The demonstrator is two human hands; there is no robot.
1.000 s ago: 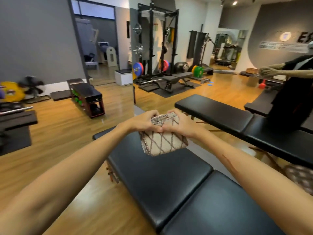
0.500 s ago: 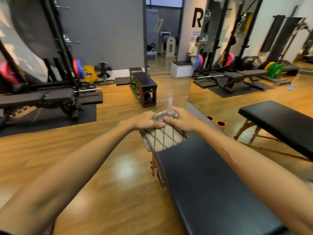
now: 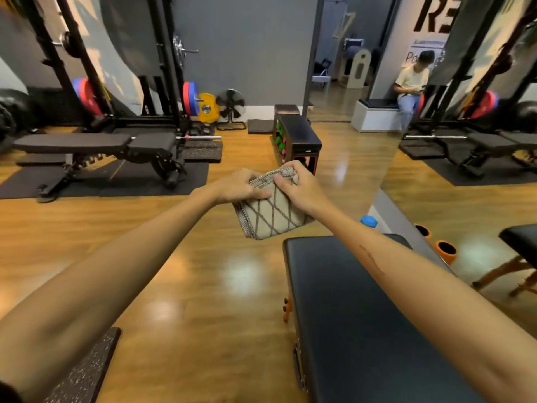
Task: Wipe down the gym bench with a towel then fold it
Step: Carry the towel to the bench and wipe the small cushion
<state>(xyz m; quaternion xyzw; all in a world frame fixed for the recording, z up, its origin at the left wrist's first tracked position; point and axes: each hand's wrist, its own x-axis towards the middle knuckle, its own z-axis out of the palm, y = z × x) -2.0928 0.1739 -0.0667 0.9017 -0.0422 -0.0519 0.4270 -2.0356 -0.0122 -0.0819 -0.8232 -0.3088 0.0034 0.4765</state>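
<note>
A beige towel (image 3: 271, 216) with a dark diamond pattern is folded into a small thick square and held in the air. My left hand (image 3: 241, 186) grips its upper left edge, and my right hand (image 3: 299, 186) pinches its upper right corner. The towel hangs just beyond the near end of the black padded gym bench (image 3: 357, 315), over the wooden floor. The bench runs from the middle of the view to the lower right, under my right forearm.
A weight bench (image 3: 87, 144) and a rack with coloured plates stand at the left on black mats. A dark dumbbell stand (image 3: 299, 138) sits ahead. A person sits on a white box (image 3: 374, 114) at the back right. Orange rollers (image 3: 444, 251) lie right of the bench.
The view has swung left, so the bench now lies to the right and the towel hangs over the floor rather than the bench. Both hands still grip the folded towel.
</note>
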